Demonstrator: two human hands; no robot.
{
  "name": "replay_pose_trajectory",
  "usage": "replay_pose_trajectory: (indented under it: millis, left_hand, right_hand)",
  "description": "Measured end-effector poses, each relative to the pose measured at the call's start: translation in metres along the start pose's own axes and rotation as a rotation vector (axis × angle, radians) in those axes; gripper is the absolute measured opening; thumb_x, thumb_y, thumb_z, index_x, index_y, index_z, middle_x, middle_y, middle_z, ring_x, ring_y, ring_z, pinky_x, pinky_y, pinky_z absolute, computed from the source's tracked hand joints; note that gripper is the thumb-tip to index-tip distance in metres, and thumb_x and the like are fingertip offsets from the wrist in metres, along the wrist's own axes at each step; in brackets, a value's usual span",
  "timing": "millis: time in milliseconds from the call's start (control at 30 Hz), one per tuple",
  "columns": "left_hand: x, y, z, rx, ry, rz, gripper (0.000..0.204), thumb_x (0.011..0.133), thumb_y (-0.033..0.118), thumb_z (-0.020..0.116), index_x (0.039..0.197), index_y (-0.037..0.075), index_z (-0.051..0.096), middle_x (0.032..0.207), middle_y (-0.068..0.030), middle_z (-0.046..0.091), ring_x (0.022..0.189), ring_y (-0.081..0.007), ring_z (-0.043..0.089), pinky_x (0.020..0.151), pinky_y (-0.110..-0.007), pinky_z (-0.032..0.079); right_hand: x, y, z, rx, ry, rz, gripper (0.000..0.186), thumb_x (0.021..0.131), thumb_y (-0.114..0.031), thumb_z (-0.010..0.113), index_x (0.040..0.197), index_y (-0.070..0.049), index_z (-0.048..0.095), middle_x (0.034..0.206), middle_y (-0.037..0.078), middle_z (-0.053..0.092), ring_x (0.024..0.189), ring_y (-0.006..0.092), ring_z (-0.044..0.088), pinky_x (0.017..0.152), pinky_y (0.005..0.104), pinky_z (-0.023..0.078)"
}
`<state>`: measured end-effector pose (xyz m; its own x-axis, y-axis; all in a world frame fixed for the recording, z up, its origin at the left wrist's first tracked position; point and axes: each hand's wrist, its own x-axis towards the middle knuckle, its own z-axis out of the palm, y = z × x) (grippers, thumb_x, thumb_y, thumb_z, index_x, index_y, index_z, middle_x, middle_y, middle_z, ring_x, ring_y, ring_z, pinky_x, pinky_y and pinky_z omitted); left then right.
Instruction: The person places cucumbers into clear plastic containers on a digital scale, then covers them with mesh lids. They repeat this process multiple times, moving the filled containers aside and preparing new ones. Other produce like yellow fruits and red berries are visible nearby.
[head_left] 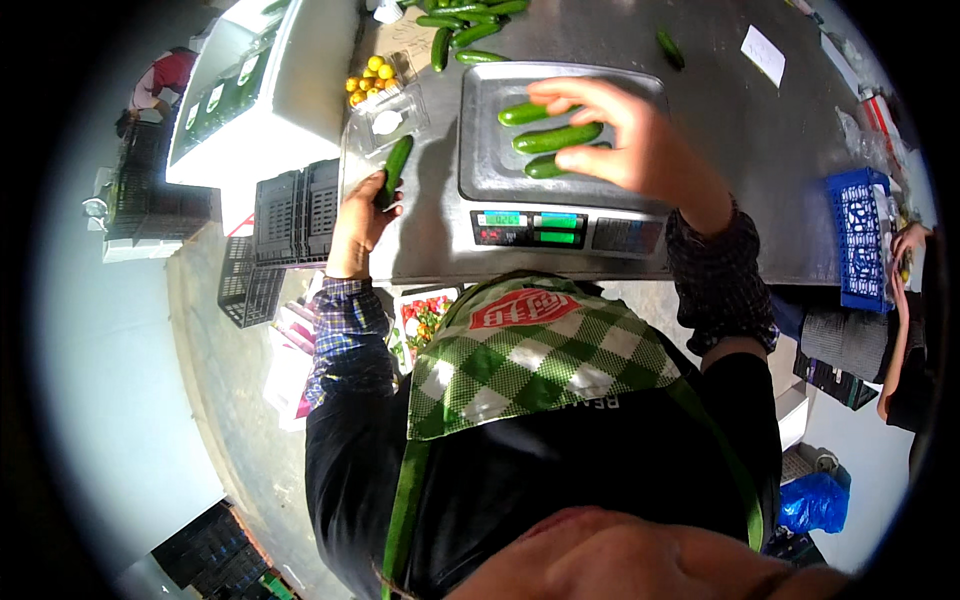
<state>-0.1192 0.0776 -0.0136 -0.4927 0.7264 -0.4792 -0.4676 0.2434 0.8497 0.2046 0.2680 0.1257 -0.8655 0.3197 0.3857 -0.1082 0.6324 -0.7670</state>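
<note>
My left hand (365, 215) holds a green cucumber (398, 158) upright at the table's left edge, just left of the scale. Three cucumbers (545, 140) lie side by side on the metal tray (478, 110) of a weighing scale (625, 233), whose lit display (530, 228) faces me. My right hand (635, 145) is over them with fingers spread and curved; whether its fingertips touch them I cannot tell. A clear plastic box (408, 112) sits behind the cucumber in my left hand, beside small yellow round fruits (365, 90) on cardboard.
More cucumbers (473, 32) lie at the back of the steel table (750, 160), near a white card (762, 55). A white foam box (310, 100) and dark crates (290, 210) stand left, a blue basket (860, 240) right. Other people (160, 75) are at far left and right (905, 260).
</note>
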Motion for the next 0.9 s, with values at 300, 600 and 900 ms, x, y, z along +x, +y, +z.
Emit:
replay_pose_trajectory:
  millis: [300, 600, 900]
  left_hand:
    - [0.066, 0.025, 0.035, 0.206, -0.135, 0.031, 0.028, 0.094, 0.025, 0.053, 0.112, 0.004, 0.055, 0.09, -0.0058, 0.058, 0.067, -0.0148, 0.057, 0.055, -0.027, 0.048]
    - [0.235, 0.081, 0.055, 0.936, 0.066, 0.779, 0.029, 0.09, 0.021, 0.055, 0.109, 0.0, 0.06, 0.092, -0.0203, 0.066, 0.088, -0.0394, 0.061, 0.08, -0.042, 0.048]
    - [0.347, 0.112, 0.106, 1.858, 0.227, 0.448, 0.037, 0.085, 0.032, 0.054, 0.117, 0.013, 0.058, 0.124, -0.0096, 0.054, 0.12, -0.03, 0.046, 0.094, -0.049, 0.039]
  right_hand:
    - [0.003, 0.101, 0.046, -0.83, -0.29, 0.18, 0.11, 0.05, -0.027, 0.087, 0.144, -0.02, 0.029, 0.141, 0.021, 0.033, 0.133, 0.0406, 0.028, 0.106, 0.061, 0.022]
    - [0.009, 0.117, 0.051, -0.713, -0.034, 0.114, 0.082, 0.057, -0.034, 0.076, 0.125, 0.0, 0.046, 0.12, 0.017, 0.047, 0.113, 0.034, 0.044, 0.097, 0.0445, 0.035]
    - [-0.007, 0.097, 0.087, -0.721, 0.109, 0.514, 0.092, 0.056, -0.036, 0.081, 0.133, -0.005, 0.04, 0.127, 0.017, 0.042, 0.121, 0.0368, 0.037, 0.104, 0.0501, 0.028]
